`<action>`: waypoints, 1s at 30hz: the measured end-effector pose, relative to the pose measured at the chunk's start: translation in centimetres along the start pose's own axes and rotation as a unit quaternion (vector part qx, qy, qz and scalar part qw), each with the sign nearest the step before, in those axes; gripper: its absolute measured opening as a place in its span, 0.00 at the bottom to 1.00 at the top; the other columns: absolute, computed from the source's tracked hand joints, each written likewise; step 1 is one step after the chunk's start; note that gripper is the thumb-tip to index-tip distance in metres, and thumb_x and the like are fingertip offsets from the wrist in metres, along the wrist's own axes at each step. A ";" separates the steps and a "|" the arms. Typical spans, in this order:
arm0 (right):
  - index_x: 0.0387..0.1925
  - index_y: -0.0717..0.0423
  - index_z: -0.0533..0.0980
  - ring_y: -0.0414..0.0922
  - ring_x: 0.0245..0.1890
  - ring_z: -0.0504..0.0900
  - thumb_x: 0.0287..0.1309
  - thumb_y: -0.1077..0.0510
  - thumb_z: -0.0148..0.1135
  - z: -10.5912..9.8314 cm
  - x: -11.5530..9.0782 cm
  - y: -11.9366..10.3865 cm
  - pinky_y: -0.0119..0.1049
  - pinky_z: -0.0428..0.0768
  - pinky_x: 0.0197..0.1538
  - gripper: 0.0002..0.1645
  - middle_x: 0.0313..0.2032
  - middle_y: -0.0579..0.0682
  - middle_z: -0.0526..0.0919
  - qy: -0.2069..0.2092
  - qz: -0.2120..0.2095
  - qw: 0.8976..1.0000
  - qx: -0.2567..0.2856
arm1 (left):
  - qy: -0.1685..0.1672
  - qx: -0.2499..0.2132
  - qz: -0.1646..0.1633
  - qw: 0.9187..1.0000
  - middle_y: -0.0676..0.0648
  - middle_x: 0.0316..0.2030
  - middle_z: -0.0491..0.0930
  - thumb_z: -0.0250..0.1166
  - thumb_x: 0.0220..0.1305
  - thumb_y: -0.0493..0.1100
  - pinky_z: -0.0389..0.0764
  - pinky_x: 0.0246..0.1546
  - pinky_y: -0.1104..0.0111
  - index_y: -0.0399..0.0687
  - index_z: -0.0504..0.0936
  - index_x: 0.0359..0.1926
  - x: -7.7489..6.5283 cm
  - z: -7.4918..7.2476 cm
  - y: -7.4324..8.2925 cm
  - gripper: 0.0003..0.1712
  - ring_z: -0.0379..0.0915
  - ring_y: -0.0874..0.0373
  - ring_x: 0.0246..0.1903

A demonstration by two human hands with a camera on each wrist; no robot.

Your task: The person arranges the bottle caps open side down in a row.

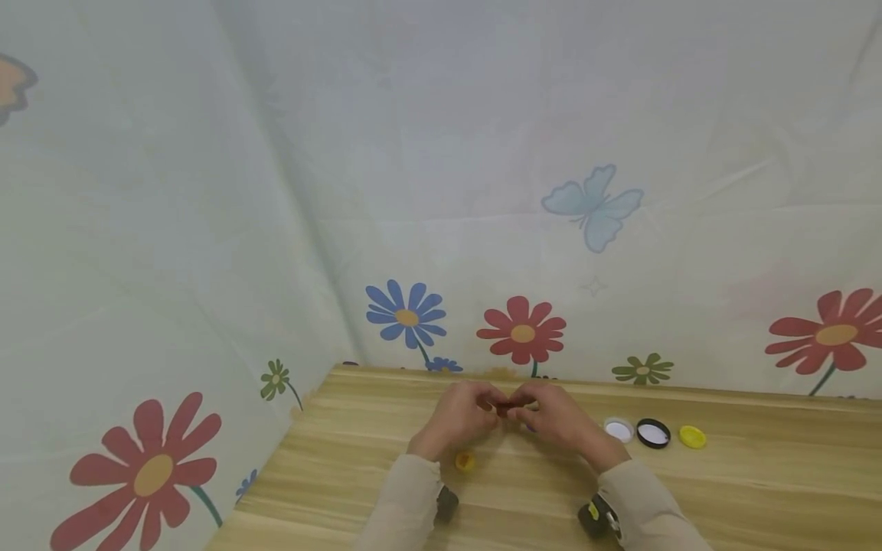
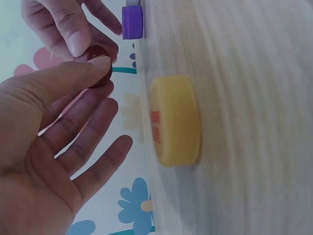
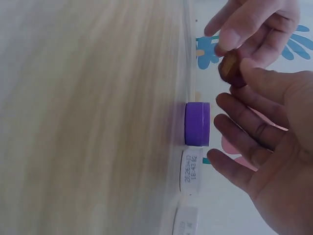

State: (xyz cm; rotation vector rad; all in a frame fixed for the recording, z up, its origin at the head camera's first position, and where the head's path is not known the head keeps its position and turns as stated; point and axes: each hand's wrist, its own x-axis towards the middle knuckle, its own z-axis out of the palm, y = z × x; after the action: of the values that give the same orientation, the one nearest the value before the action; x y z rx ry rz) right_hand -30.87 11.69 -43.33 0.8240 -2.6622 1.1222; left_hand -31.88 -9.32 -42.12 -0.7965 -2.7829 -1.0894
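Desk [image 1: 372,394] with dark red piece [image 3: 231,68] pinched above it, near the back edge, by left hand [image 1: 456,413] and right hand [image 1: 554,417]. Amber cap [image 2: 177,121] lies farther from that edge; right hand partly masks purple cap [image 3: 197,124]; white cap [image 1: 618,431], black-rimmed cap [image 1: 653,434] and yellow cap [image 1: 692,437] stand rightward.

Low centre of the head view, the dark red piece [image 1: 504,411] is mostly buried between the left hand [image 1: 458,417] and the right hand [image 1: 556,417], too small here to make out! The purple cap [image 1: 530,428] only just peeks past the right hand's fingers. Over to the right wrist view: a white cap [image 3: 186,223] gets chopped by the bottom edge, its print partly lost. Upper left of the head view, an orange shape [image 1: 12,84] runs off the frame; bottom edge, both sleeves [image 1: 400,505] are cut.
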 end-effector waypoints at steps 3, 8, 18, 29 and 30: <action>0.45 0.57 0.86 0.53 0.50 0.86 0.69 0.62 0.70 -0.1 -0.3 -0.2 0.54 0.83 0.56 0.06 0.45 0.48 0.89 0.002 -0.008 1.000 0.002 | 0.008 0.003 0.012 1.000 0.55 0.40 0.90 0.73 0.62 0.30 0.83 0.46 0.68 0.46 0.92 0.46 -0.2 -0.1 0.2 0.13 0.84 0.57 0.41; 0.46 0.57 0.86 0.54 0.50 0.86 0.69 0.60 0.71 -0.2 -0.6 -0.4 0.57 0.82 0.57 0.07 0.45 0.49 0.89 0.011 -0.015 1.000 0.008 | 0.013 0.009 0.023 1.000 0.55 0.38 0.90 0.74 0.64 0.32 0.83 0.45 0.68 0.46 0.93 0.44 -0.5 -0.3 0.3 0.09 0.84 0.61 0.38; 0.45 0.55 0.85 0.52 0.49 0.87 0.69 0.63 0.70 -0.2 -1.1 -0.9 0.56 0.84 0.53 0.05 0.43 0.46 0.89 0.040 -0.048 0.998 0.031 | 0.011 0.014 0.027 0.999 0.56 0.38 0.90 0.76 0.66 0.39 0.83 0.45 0.68 0.48 0.92 0.43 -1.1 -0.8 0.6 0.05 0.82 0.64 0.37; 0.49 0.58 0.83 0.49 0.46 0.87 0.70 0.65 0.68 -0.1 -1.3 -1.5 0.43 0.86 0.50 0.08 0.45 0.49 0.88 0.037 -0.029 0.997 0.054 | 0.005 0.004 0.023 1.000 0.53 0.39 0.90 0.76 0.68 0.40 0.83 0.45 0.67 0.47 0.89 0.50 -1.4 -1.2 0.8 0.11 0.84 0.62 0.39; 0.49 0.59 0.83 0.49 0.46 0.87 0.70 0.65 0.68 -0.2 -1.4 -1.6 0.42 0.86 0.50 0.08 0.45 0.49 0.88 0.037 -0.026 0.997 0.056 | 0.004 0.005 0.023 1.000 0.53 0.39 0.90 0.75 0.68 0.39 0.83 0.44 0.67 0.47 0.89 0.51 -1.5 -1.2 0.8 0.12 0.85 0.61 0.39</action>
State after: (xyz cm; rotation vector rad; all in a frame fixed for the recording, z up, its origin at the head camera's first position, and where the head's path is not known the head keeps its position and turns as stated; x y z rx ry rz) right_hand -28.89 11.48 -42.67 0.8485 -2.5227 1.2722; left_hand -30.40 -10.24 -41.07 -0.8472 -2.7469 -1.0692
